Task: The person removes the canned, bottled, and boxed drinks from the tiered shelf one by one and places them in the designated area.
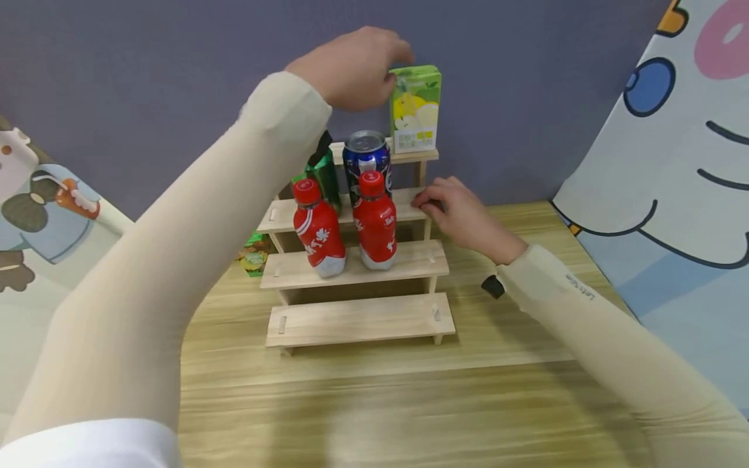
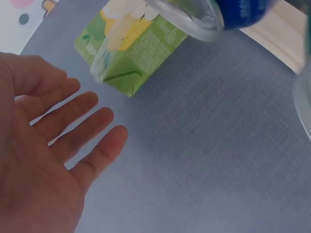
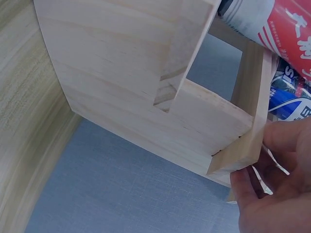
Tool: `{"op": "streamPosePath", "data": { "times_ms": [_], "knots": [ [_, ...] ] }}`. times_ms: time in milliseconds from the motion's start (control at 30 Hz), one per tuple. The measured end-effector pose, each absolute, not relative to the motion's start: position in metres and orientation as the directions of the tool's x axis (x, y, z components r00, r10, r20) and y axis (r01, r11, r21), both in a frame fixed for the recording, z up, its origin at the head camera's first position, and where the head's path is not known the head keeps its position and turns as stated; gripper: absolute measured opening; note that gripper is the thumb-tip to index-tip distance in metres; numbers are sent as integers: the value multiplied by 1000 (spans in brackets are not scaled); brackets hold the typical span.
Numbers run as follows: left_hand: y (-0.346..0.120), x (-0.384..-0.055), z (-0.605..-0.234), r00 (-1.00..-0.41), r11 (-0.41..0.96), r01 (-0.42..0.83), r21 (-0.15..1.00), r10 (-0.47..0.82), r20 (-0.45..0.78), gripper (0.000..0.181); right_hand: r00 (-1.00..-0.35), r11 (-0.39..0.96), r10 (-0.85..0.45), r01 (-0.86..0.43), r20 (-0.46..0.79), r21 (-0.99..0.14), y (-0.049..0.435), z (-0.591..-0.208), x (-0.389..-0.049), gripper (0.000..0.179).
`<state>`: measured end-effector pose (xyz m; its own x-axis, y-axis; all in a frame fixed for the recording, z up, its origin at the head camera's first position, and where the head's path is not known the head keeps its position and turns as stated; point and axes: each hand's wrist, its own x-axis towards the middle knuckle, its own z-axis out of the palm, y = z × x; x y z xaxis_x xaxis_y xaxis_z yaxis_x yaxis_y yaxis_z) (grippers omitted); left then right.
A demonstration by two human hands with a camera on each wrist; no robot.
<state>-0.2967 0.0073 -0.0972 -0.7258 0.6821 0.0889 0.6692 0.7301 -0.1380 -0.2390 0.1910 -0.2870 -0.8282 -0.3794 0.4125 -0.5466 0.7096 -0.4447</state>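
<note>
My left hand is up beside the green juice carton, which stands upright on the top step of a wooden tiered shelf. In the left wrist view, the fingers are spread and relaxed, with a gap between them and the carton. My right hand is at the right end of the third step up. From the right wrist view, its thumb and fingers pinch the end of that wooden step. A blue can and a partly hidden green can stand behind two red bottles.
The two red bottles, left and right, stand on the second step. A small green package sits left of the shelf on the wooden table. A grey wall rises behind, with cartoon-printed panels on both sides.
</note>
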Motion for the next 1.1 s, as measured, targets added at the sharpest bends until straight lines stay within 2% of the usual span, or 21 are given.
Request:
{"op": "streamPosePath", "data": {
  "times_ms": [200,400,833,1100],
  "knots": [
    [19,-295,-105,-732,730,673,-115,680,34,50,-821,708,-379,-555,427,-437,190,-287,-238,12],
    [18,-294,-107,-727,729,672,-130,683,72,50,-813,708,-383,-563,438,-425,191,-286,-237,11],
    [21,-295,-109,-696,693,692,-202,715,64,53,-828,721,-386,-546,408,-427,191,-285,-234,13],
    [26,-289,-107,-728,728,674,-128,683,55,52,-817,713,-377,-556,435,-426,192,-285,-234,12]
  ]
}}
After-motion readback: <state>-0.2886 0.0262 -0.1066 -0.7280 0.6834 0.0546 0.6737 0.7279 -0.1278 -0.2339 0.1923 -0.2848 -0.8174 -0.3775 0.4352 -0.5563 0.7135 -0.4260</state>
